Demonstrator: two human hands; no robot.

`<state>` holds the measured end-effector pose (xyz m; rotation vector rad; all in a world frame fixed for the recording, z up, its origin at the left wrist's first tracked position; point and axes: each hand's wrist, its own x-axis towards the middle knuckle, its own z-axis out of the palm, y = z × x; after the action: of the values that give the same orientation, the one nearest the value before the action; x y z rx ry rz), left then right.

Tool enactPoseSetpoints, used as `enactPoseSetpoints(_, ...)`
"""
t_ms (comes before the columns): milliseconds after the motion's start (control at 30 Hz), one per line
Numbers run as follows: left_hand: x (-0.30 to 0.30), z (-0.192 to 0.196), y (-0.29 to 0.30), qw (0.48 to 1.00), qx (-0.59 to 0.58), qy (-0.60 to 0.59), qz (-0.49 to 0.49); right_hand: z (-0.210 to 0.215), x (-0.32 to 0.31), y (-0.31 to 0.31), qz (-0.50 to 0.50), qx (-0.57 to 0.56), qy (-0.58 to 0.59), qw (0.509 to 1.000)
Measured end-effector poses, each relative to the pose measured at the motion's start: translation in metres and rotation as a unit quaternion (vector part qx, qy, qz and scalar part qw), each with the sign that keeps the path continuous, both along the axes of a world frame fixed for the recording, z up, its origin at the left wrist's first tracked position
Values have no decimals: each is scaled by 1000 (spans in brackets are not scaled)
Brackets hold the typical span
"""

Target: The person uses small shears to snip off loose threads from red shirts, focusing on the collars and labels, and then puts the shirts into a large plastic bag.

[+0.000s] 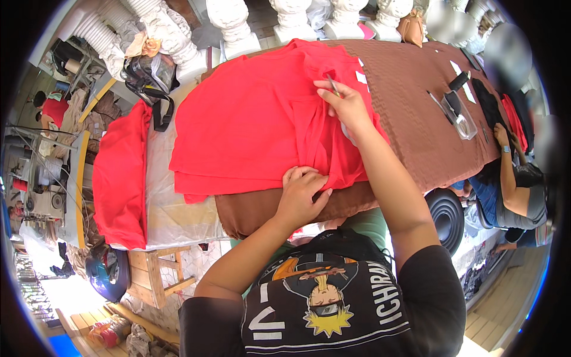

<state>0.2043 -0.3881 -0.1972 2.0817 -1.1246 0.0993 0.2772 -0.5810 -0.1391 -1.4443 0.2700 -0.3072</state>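
A stack of red cloth pieces (250,125) lies spread on a brown cloth-covered table (416,119). My left hand (300,193) presses down on the near edge of the red cloth, fingers bent over a fold. My right hand (345,104) rests farther out on the cloth and pinches a thin pen-like tool (333,85) between thumb and fingers, its tip toward the fabric. A small white piece shows under my right wrist.
More red cloth (122,178) hangs over a plastic-covered wooden table (172,208) at the left. Scissors and a clear ruler (458,110) lie on the brown table at the right, where another person (511,190) works. White plaster balusters (238,24) stand beyond.
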Motion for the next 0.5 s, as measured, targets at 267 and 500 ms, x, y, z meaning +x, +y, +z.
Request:
enactPoseSetpoints(267, 70, 42, 9, 968, -212, -18, 130, 59, -39, 13, 271, 15, -56, 961)
enactPoseSetpoints(500, 132, 118, 42, 942, 255, -215, -33, 110, -102, -35, 216, 139, -233, 938)
